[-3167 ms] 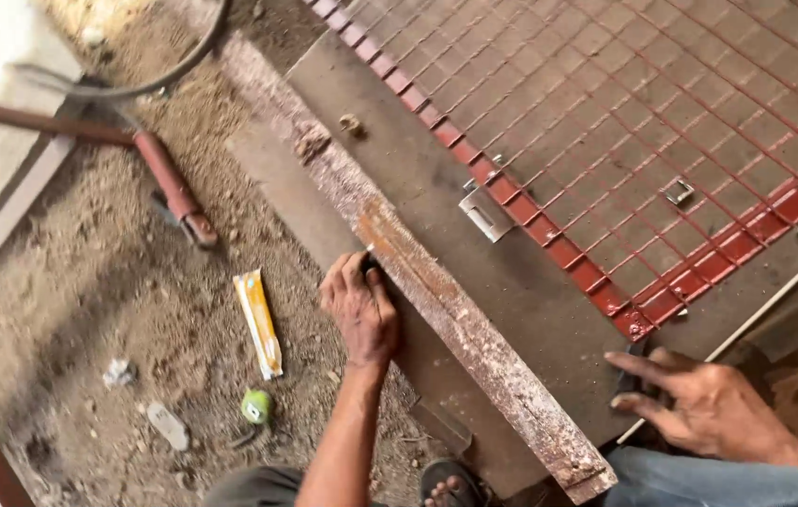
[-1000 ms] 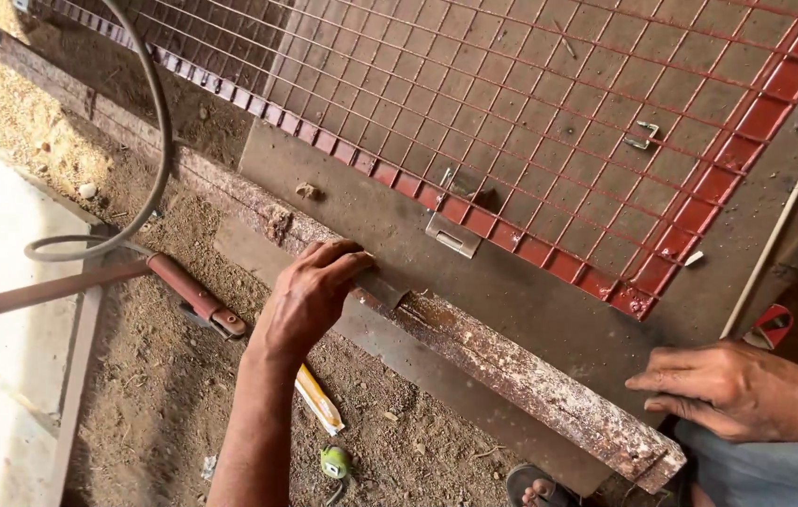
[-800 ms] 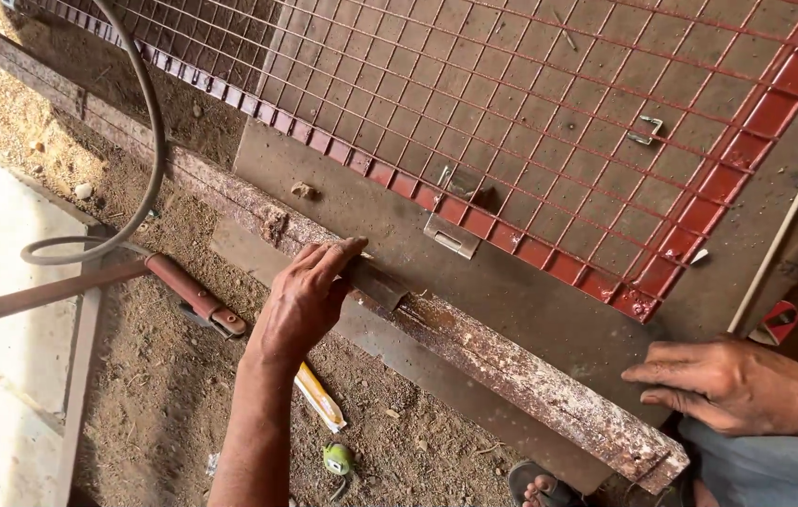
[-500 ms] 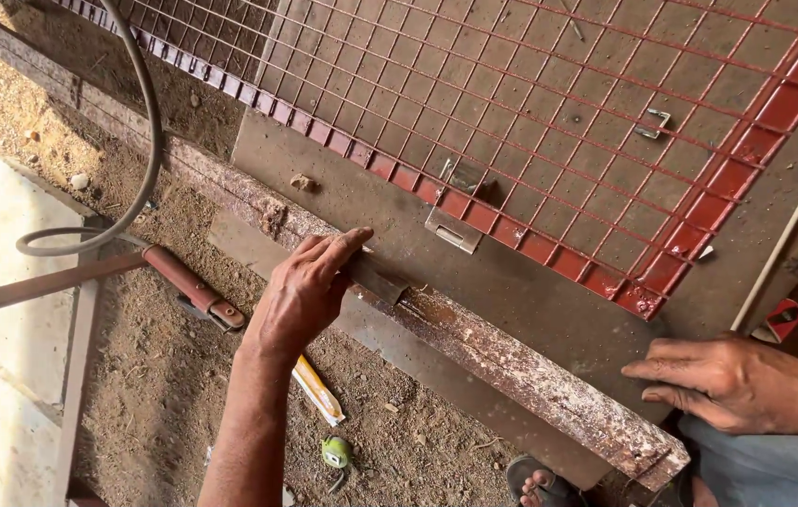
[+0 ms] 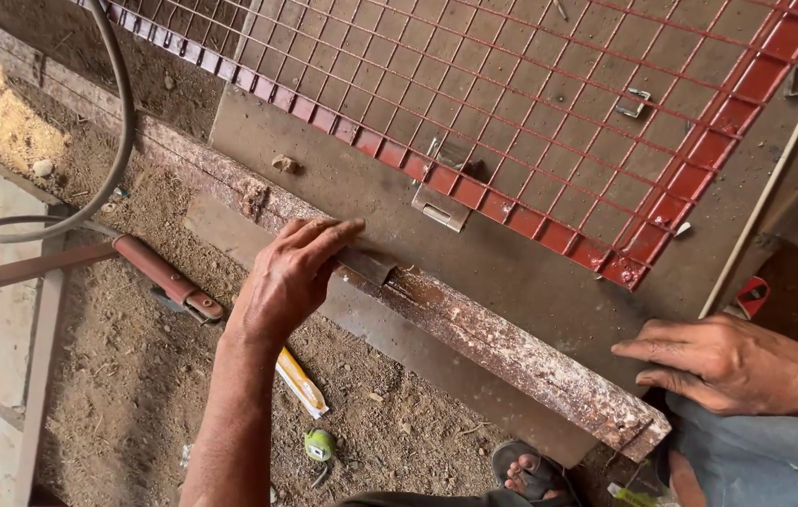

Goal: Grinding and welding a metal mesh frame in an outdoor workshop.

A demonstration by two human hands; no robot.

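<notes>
Rusty bar (image 5: 512,347) lies across the dark metal sheet (image 5: 371,188), by the red wire mesh (image 5: 530,103). Left hand (image 5: 291,277) presses a small flat metal bit (image 5: 366,266) on it, fingers flat, not curled. Right hand (image 5: 728,361) rests flat on the sheet, holding nothing. Bit looks placed, not fixed yet. Count: 1 bar, 1 mesh, 2 hands.

The rusted steel bar (image 5: 474,329) lies on the metal plate (image 5: 512,272); the mesh panel (image 5: 512,103) lies behind the bar, the tape measure (image 5: 319,444) before it.
</notes>
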